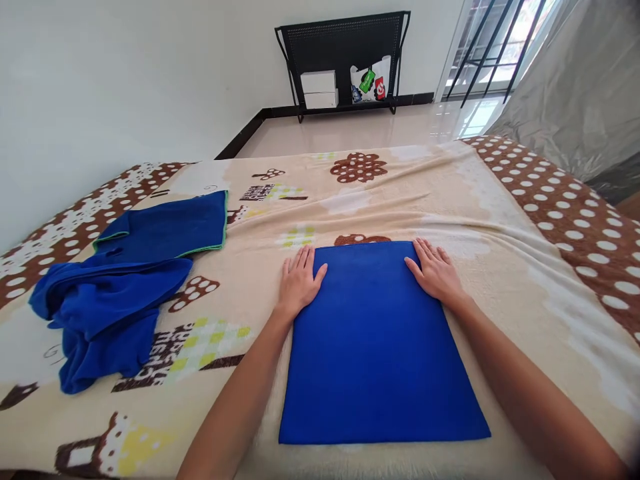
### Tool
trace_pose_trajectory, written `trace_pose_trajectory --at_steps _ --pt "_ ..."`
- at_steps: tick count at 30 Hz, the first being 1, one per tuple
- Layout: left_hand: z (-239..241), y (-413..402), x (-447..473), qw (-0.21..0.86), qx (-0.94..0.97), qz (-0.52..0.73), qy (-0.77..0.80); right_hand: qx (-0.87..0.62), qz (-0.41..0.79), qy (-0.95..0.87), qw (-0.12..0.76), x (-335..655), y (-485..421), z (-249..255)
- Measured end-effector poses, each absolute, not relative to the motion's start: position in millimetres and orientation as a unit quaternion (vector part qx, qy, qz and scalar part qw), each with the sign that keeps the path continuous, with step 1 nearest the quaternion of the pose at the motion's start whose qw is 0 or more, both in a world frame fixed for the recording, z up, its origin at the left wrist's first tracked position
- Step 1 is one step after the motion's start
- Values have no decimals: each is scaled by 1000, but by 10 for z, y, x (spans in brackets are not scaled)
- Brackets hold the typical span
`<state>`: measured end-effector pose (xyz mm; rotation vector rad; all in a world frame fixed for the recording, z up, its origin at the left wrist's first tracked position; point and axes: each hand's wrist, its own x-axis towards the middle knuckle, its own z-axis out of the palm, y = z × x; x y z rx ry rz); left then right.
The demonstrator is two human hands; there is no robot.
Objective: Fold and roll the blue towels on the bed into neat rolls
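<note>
One blue cloth (pixel 375 347) lies spread at six o'clock on the patterned blanket (pixel 450 200), near edge straight! Left hand (pixel 299 283) at its eleven o'clock corner, right hand (pixel 434 272) at one, both open and flat, thumbs over the fabric, gripping nothing. Out at nine, a crumpled blue cloth (pixel 113 313); at ten, a green-edged cloth (pixel 175 223). Up at twelve, a black rack (pixel 345 43) holds white boxes (pixel 319 82) and a printed bag (pixel 373 80), contents hidden. Toward two, a broad blanket stretch reaches the polka-dot border (pixel 575 233).
</note>
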<state>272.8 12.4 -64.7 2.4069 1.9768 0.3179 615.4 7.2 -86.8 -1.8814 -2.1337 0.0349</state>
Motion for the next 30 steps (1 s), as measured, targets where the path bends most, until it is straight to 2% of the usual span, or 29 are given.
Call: trace_pose_trajectory --at_steps 4,9,16,21,24,27,30 --pt "-677 182 2686 0 764 98 638 -660 3 -738 142 6209 97 -920" --pt "-489 55 2774 -7 792 93 603 -642 -36 -748 166 6055 -64 -689" --pt "-307 -958 2915 45 908 31 416 -451 -14 -884 123 5826 -1004 -575" --pt "-462 -1562 2420 25 869 45 491 -481 -25 -867 123 6264 -1558 -748" --pt "-448 -1845 2227 -9 853 94 513 -499 -47 -852 152 6448 -1860 -739" --pt "-328 -2118 2414 -6 867 144 476 -449 -49 -872 190 6307 -2151 -615" --pt "-234 -2319 2837 21 912 111 394 -357 -37 -918 165 5951 -2352 -489"
